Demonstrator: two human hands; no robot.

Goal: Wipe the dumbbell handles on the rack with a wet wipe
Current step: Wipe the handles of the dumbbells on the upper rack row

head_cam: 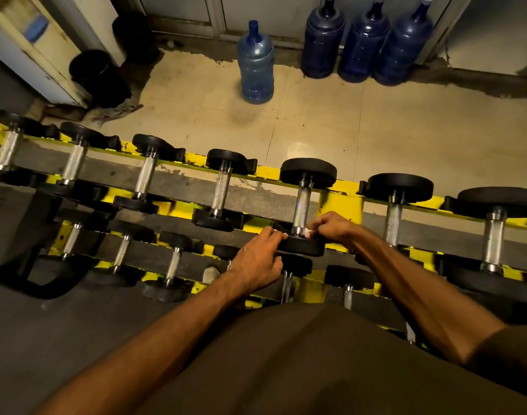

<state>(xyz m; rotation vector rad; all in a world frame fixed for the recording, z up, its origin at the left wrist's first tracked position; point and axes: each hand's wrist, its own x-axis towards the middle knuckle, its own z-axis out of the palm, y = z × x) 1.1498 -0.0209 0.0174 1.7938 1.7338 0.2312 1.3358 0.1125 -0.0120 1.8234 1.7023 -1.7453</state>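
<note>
A yellow two-tier rack (341, 202) holds several black dumbbells with knurled steel handles. One dumbbell's handle (301, 209) stands in the middle of the upper tier. My right hand (334, 227) pinches a small white wet wipe (307, 233) against the near end of that handle. My left hand (260, 259) grips the near black head (304, 245) of the same dumbbell, fingers curled over its edge. Most of the wipe is hidden under my right fingers.
Several blue water jugs (364, 40) stand on the tiled floor beyond the rack, one (255, 64) set forward alone. Black bins (97, 76) sit at the far left by a cabinet. More dumbbells fill the lower tier (172, 265).
</note>
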